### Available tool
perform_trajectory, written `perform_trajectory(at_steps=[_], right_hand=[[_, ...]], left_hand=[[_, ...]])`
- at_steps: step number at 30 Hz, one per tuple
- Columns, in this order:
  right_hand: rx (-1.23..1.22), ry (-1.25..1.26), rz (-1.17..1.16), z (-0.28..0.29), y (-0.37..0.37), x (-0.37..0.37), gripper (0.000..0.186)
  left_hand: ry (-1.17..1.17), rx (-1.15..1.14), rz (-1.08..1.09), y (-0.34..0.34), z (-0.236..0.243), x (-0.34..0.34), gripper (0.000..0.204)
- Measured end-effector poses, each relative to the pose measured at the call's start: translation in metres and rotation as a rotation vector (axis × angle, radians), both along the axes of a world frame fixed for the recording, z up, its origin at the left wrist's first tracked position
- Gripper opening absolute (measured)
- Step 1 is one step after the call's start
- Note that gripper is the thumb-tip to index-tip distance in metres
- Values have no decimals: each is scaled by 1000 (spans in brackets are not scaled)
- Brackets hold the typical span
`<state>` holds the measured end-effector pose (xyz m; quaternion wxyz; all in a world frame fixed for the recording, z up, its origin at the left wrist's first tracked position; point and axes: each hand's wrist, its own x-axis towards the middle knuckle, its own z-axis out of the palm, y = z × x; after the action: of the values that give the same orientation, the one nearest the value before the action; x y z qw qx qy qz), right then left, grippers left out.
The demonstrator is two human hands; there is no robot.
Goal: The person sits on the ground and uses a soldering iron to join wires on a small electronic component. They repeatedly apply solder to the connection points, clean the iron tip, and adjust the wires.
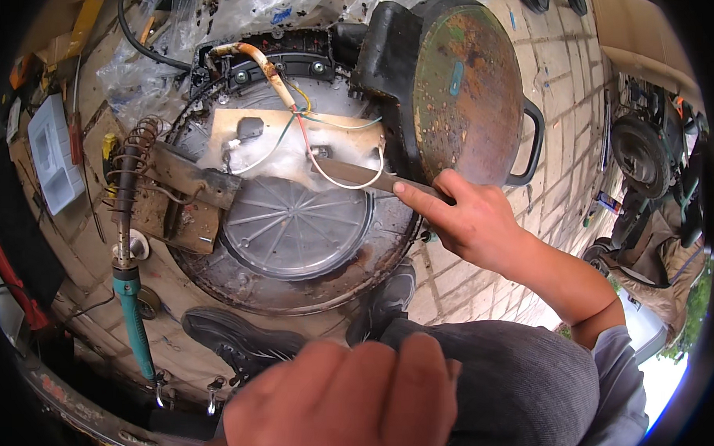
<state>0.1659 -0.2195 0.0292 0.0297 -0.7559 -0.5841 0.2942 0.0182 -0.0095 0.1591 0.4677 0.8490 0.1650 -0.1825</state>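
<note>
In my right hand (471,219) is a flat, dark, blade-like metal tool (371,176), its far end resting by a small dark part on a tan insulating board (330,133). White fluffy insulation surrounds the board's edges. The board lies in an opened, dirty round appliance housing (296,292) with a ribbed disc in its middle. Red, green, yellow and white wires (262,157) run from a stained sleeved cable (269,73) over the board. My left hand (340,404) is close to the camera, its fingers curled; whatever it may hold is hidden.
The stained round half (470,93) of the appliance stands hinged up at the right. A teal-handled soldering iron (132,309) sits in a coil stand at the left. Nearby are a pale blue plastic tray (54,155) and clear plastic sheeting (144,81). My shoes touch the near side.
</note>
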Motion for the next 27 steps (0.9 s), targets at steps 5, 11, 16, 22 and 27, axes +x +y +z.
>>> perform_trajectory(at_steps=[5,11,16,22,27], right_hand=[[-29,-31,-16,-1,-9,-5,70],[11,29,-146,-3,-17,-31,68],[95,81,-235,-9,-20,-46,64],[199,83,-410,-35,-28,-81,64],[247,95,-414,-28,-19,-89,58]], left_hand=[[-74,194,67,-23,9,13,19],[-177,119,342,-33,12,22,20],[-35,-41,54,-24,26,-1,20],[49,-54,220,-35,-99,-10,20],[86,-4,382,-54,-132,-27,47]])
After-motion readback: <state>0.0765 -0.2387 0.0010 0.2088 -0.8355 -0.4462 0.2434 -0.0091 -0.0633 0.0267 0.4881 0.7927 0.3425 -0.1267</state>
